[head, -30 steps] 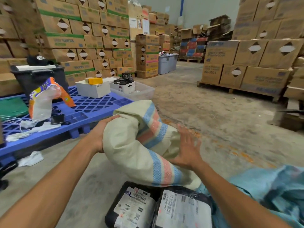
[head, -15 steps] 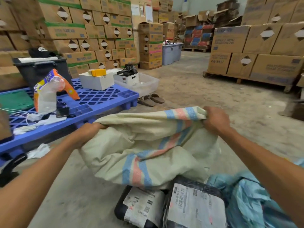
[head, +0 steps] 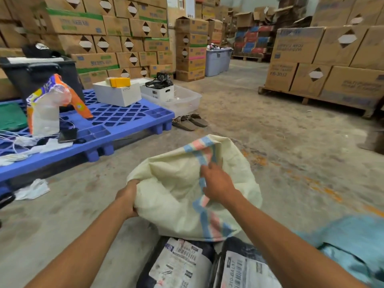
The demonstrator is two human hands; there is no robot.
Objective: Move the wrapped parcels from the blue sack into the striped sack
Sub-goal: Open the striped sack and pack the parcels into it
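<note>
1. While I watch through the head camera, the left hand [head: 127,201] grips the near left edge of the striped sack [head: 172,190], its fingers curled tight round a bunch of the cloth.
2. Over on the other side, the right hand [head: 218,183] holds the sack along its blue and pink band; its fingers [head: 207,166] are bent and pinch a fold of that band.
3. I see the sack held up between both hands, puffed and crumpled, with its lower end down by the parcels. I cannot tell whether its mouth is open.
4. Two wrapped parcels lie side by side at the bottom edge of the view, just below the sack: the left parcel [head: 178,265] and the right parcel [head: 247,271], both in dark wrap with white printed labels facing up.
5. My view of the right parcel is partly cut by the right forearm.
6. The blue sack [head: 353,246] lies crumpled at the lower right, just beside the right parcel; I cannot tell whether the two touch.
7. On the left, a blue pallet [head: 116,121] carries a white box [head: 118,93] and an orange and white bag [head: 47,107].
8. A pair of sandals [head: 190,121] sits on the concrete floor [head: 270,142] beside the pallet's corner, and stacked cardboard boxes [head: 332,59] line the room.
</note>
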